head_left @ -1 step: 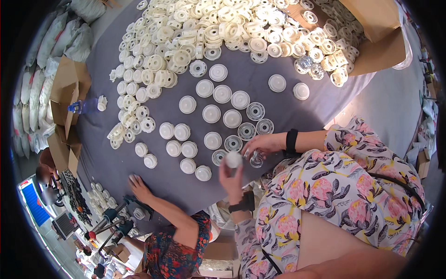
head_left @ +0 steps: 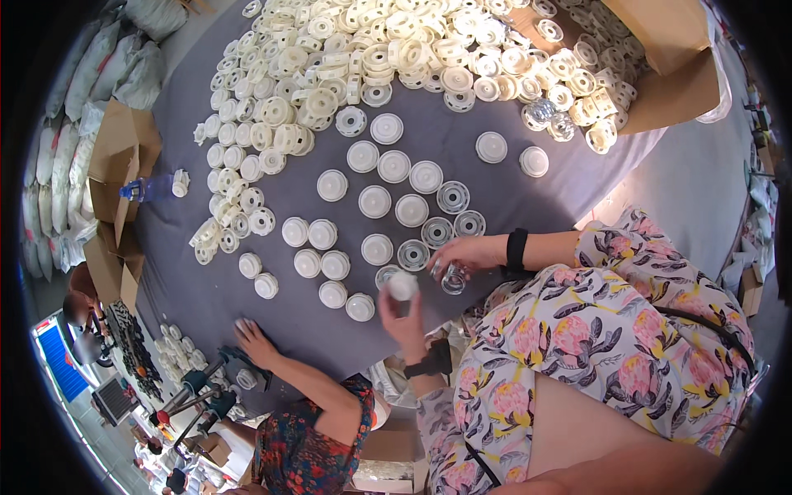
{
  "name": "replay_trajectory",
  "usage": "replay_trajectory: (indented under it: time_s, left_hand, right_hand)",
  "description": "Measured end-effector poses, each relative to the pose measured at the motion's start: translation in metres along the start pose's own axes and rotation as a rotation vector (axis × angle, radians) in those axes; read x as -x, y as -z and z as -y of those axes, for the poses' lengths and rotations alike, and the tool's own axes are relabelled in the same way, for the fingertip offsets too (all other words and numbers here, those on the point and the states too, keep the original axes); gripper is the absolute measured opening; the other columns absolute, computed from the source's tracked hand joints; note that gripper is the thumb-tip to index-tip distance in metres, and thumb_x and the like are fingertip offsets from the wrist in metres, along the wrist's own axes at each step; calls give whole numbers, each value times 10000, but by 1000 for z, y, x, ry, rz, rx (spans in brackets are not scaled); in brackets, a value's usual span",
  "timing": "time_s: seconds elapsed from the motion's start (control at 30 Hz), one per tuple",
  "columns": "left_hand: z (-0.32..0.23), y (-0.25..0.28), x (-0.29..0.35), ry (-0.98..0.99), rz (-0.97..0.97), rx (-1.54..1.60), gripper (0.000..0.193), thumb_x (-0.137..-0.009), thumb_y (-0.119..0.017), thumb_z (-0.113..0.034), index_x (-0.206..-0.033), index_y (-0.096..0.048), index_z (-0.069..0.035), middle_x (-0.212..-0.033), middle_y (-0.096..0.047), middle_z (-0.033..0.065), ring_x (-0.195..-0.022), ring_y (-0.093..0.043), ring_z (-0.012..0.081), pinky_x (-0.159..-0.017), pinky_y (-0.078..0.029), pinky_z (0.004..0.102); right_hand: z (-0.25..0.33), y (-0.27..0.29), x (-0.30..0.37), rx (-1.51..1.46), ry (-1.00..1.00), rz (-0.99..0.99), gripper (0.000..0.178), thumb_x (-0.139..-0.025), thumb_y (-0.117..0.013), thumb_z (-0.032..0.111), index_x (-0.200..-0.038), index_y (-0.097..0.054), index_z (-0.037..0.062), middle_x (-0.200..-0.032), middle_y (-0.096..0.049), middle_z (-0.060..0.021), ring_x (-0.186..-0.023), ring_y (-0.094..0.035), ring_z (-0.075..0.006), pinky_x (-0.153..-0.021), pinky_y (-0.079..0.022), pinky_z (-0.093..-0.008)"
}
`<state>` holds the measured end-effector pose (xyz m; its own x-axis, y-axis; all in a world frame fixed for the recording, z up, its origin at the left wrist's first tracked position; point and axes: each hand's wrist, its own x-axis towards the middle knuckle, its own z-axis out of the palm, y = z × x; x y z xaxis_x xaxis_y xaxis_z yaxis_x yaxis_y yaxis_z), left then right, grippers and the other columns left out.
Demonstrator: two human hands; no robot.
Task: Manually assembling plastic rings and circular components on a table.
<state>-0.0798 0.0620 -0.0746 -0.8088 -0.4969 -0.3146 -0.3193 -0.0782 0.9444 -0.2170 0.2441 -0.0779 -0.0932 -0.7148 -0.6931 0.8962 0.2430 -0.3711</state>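
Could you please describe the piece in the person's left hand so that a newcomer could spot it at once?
Find the grey table cover, then the left hand at its near edge. The round white piece is gripped in that hand's fingers; unlike its white neighbours, which lie on the cover, it is held.

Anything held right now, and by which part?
Left hand: white cap, by its edge. Right hand: shiny rings; where it grips them is unclear.
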Motion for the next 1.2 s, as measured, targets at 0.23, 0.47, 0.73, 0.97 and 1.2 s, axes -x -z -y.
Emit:
replay_trajectory:
  time_s: [0.23, 0.47, 0.73, 0.97, 1.2]
  left_hand:
    - [0, 9, -25, -167, -106, -871, 585, -658, -781, -156, -1178, -545, -32, -1037, -527, 149, -958, -526, 343, -846, -425, 439]
    - [-26, -24, -4, -314, -8, -656, 520, -712, -746, -115, -1185, -544, -40, -1074, -534, 117, -946, -552, 266, -816, -446, 380]
    - [-25, -112, 18, 222, 209, 309, 456, -848, -611, -1, -1266, -431, 24, -1190, -545, 81, -959, -572, 123, -804, -482, 240]
    - [-46, -201, 9, -166, 530, -262, 479, -756, -718, -103, -1194, -540, -24, -1053, -557, 101, -921, -571, 190, -795, -471, 306]
    - [-44, -279, 18, -198, 544, -243, 487, -781, -697, -110, -1231, -524, -39, -1114, -556, 105, -921, -571, 198, -822, -463, 319]
  right_hand:
    - [4, 0, -2, 40, -9, -130, 234, -855, -530, 252, -1015, -613, 103, -865, -645, 0, -601, -567, -89, -461, -429, -249]
    - [-7, 10, 13, -290, 51, -137, 205, -888, -507, 240, -1023, -593, 113, -846, -633, -6, -703, -590, -106, -492, -436, -244]
    - [-1, 37, 49, -540, 167, -71, 208, -912, -476, 282, -1017, -567, 128, -891, -630, 5, -759, -598, -150, -609, -458, -271]
    - [-19, 107, 109, -492, 293, -262, 188, -903, -496, 279, -1018, -567, 148, -896, -618, 5, -769, -595, -135, -636, -467, -294]
    - [-22, 147, 157, -581, 334, -365, 194, -922, -465, 302, -1003, -575, 164, -910, -617, 26, -791, -591, -117, -681, -481, -313]
